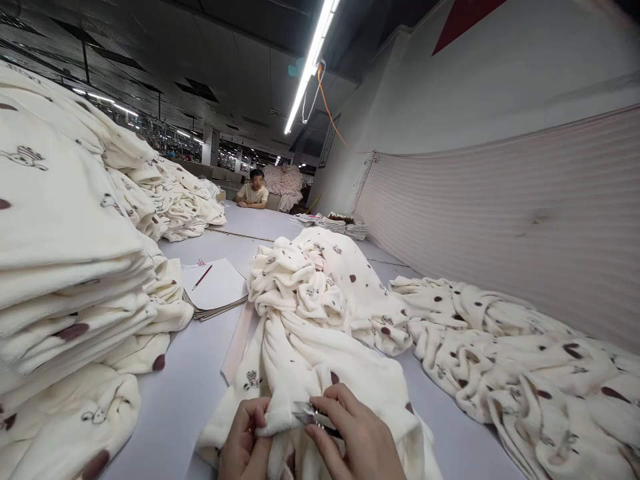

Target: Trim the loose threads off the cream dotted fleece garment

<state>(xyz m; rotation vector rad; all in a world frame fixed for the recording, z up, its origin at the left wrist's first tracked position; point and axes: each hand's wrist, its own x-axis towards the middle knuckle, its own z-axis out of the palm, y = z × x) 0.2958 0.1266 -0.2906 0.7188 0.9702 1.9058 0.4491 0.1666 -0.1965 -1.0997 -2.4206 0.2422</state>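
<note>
A cream fleece garment point(310, 360) with brown spots and small printed figures lies in a heap on the grey table point(190, 393) in front of me. My left hand point(244, 443) pinches an edge of this garment at the bottom of the view. My right hand point(357, 437) holds small metal thread snips point(310, 418), whose blades touch the pinched fabric edge between the two hands.
Tall stacks of folded fleece point(65, 253) fill the left side. More loose garments point(525, 360) lie along the pink striped wall point(500, 227) on the right. A notepad with a red pen point(213, 283) rests mid-table. A person point(254, 192) sits at the far end.
</note>
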